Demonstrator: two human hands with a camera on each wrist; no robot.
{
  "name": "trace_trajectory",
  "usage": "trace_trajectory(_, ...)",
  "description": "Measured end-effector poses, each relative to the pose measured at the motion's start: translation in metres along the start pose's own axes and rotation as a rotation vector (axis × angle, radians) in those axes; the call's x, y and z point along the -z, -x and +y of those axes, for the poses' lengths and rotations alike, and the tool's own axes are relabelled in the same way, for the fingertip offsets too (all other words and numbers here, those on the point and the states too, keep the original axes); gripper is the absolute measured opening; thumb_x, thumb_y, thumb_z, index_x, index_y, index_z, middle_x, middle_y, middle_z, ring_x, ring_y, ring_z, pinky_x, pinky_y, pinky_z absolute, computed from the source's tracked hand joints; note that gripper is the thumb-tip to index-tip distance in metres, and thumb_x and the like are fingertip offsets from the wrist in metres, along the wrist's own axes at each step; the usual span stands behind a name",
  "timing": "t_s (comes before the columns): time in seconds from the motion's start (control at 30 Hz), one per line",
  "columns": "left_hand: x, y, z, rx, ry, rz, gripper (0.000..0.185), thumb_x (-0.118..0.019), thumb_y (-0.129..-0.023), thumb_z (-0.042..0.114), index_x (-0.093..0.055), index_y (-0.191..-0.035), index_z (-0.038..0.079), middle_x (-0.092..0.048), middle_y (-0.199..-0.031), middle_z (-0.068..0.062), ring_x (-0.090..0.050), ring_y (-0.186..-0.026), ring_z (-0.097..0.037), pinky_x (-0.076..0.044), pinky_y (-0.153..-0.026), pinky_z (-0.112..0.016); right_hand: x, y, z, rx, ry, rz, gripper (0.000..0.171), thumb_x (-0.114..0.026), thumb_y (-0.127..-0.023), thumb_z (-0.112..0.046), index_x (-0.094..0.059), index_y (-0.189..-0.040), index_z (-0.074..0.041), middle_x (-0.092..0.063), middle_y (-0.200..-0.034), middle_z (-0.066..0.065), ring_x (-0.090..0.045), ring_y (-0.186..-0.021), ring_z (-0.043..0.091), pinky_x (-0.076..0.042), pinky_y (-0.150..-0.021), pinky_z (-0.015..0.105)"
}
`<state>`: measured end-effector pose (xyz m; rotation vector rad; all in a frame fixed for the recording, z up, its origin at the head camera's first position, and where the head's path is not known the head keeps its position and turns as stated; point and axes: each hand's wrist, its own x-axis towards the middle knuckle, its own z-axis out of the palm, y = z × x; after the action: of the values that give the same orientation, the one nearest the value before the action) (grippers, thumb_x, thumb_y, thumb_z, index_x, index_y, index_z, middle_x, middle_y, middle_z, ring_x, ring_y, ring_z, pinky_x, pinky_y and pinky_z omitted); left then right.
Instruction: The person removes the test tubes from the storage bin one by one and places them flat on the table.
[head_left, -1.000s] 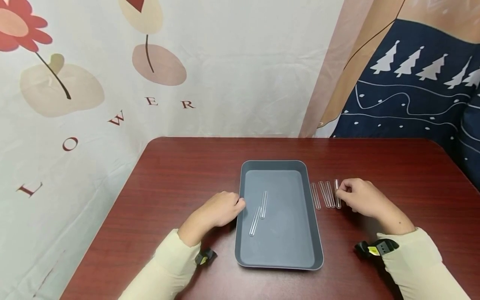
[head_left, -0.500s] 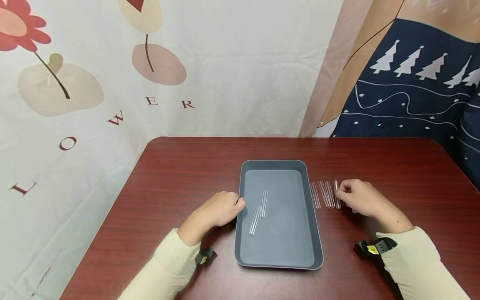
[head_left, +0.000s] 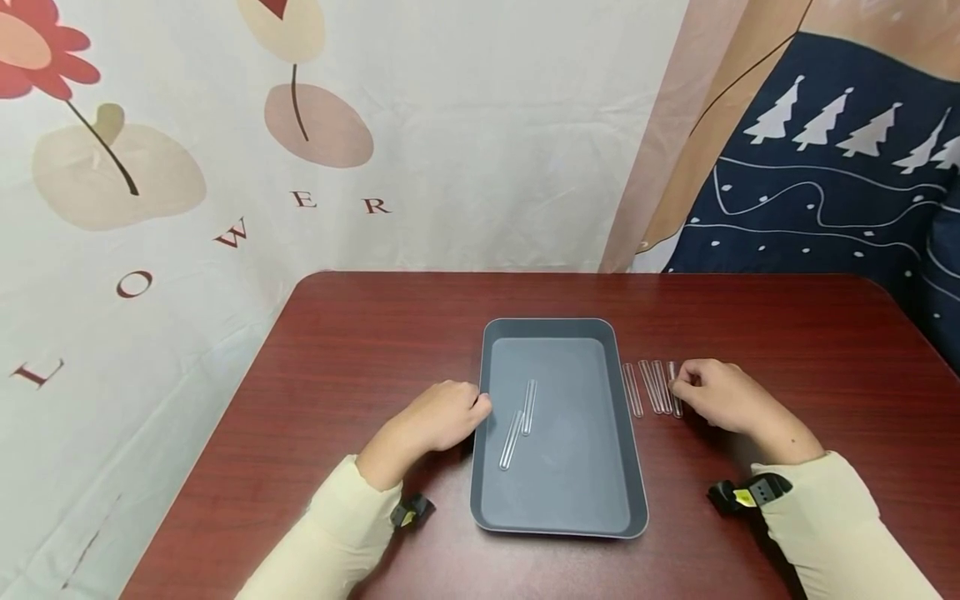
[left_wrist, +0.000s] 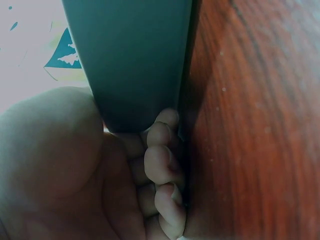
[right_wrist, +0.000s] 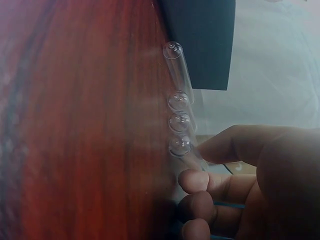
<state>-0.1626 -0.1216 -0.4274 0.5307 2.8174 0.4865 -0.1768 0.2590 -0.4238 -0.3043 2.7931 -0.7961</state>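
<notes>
Both hands low — left grip (head_left: 442, 417) loosely curled, right grip (head_left: 712, 394) pinching.

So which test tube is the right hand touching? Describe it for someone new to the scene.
Start at the grey tray on the red-brown table. Four clear test tubes lie in a row right of it. The right hand touches the test tube farthest from the tray.

Right hand (head_left: 716, 394) covers the near part of the rightmost test tube (head_left: 674, 388), so the head view can't confirm a pinch; in the right wrist view the tube ends blur behind the thumb. Left hand (head_left: 442, 414) fingertips are hidden at the tray (head_left: 558, 327) rim's 9 o'clock edge, and the left wrist view cuts off the tray.
</notes>
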Motion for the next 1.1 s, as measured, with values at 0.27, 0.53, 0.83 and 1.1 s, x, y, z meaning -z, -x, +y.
trace_trajectory(0.27,0.0002,-0.0007,0.0002,0.000,-0.004,0.000,0.040,-0.038,-0.098,0.028,-0.037,-0.058,0.019,-0.036,-0.056,0.004,-0.047,-0.060,-0.019,-0.045,-0.066,-0.036,-0.0012,-0.0009,-0.0005,0.011,0.039,0.028,0.025,-0.055,-0.096,-0.019,-0.053,-0.072,-0.013,-0.047,-0.057,-0.003,-0.046,-0.054,0.014,-0.037,-0.053,0.031)
trace_trajectory(0.53,0.0000,-0.0012,0.0003,0.001,-0.004,-0.001,0.040,-0.038,-0.098,0.028,-0.036,-0.059,0.019,-0.037,-0.057,0.004,-0.047,-0.061,-0.019,-0.046,-0.067,-0.037,-0.0018,-0.0021,0.0001,0.010,0.059,0.037,0.025,-0.056,-0.096,-0.021,-0.053,-0.072,-0.013,-0.046,-0.060,-0.002,-0.044,-0.057,0.015,-0.035,-0.056,0.031)
trace_trajectory(0.83,-0.0002,-0.0005,0.0004,0.003,-0.006,-0.005,0.041,-0.038,-0.099,0.028,-0.036,-0.058,0.019,-0.037,-0.057,0.004,-0.048,-0.062,-0.019,-0.046,-0.067,-0.037,-0.0030,-0.0022,0.0004,0.004,0.058,0.037,0.026,-0.056,-0.096,-0.021,-0.052,-0.072,-0.013,-0.045,-0.061,-0.002,-0.043,-0.056,0.015,-0.034,-0.055,0.031)
trace_trajectory(1.1,0.0003,0.0000,0.0008,0.002,-0.001,-0.005,0.041,-0.038,-0.098,0.028,-0.035,-0.058,0.019,-0.035,-0.057,0.004,-0.045,-0.061,-0.019,-0.045,-0.066,-0.036,-0.0024,-0.0016,-0.0015,0.007,0.054,0.042,0.025,-0.056,-0.096,-0.021,-0.053,-0.072,-0.013,-0.045,-0.060,-0.002,-0.043,-0.056,0.015,-0.034,-0.055,0.031)
